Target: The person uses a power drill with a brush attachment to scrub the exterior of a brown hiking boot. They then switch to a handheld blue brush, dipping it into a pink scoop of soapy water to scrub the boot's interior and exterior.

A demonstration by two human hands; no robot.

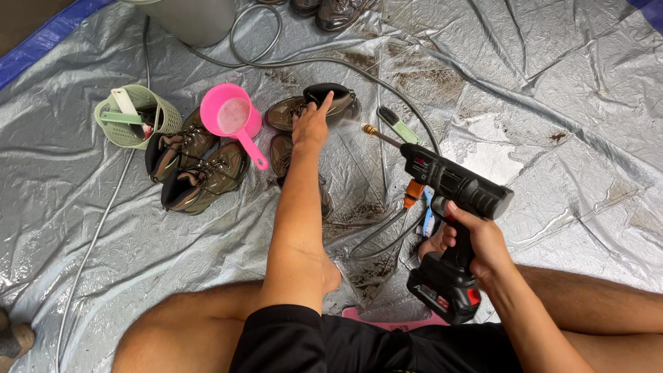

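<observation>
Nearest me, my right hand (476, 242) is wrapped tight round the grip of the black cordless spray gun with its red-trimmed battery base (449, 200). Its barrel runs up and to the left, ending in a thin brass-tipped nozzle (373, 131) that aims at the boot under my other hand. An orange fitting under the barrel takes a grey hose (387, 235), which loops away over the sheet.

My left hand (311, 128) reaches straight ahead, palm down, fingers spread on the muddy brown lace-up boot (311, 107) lying on its side across my line of reach, toe to the left. The hand rests on it rather than closing round it. The boot lies just left of the nozzle tip, so my left hand is on it and the right stays well back.

A second brown boot (282, 153) lies partly hidden under my forearm. Left of it, a pair of brown boots (197, 169) makes four here, and two more dark shoes (324, 10) sit at the far edge of the crinkled silver tarpaulin (552, 90).

One pink plastic ladle (231, 117), one pale green basket holding brushes (135, 117), and one green-handled brush (399, 126) lie about the middle.
</observation>
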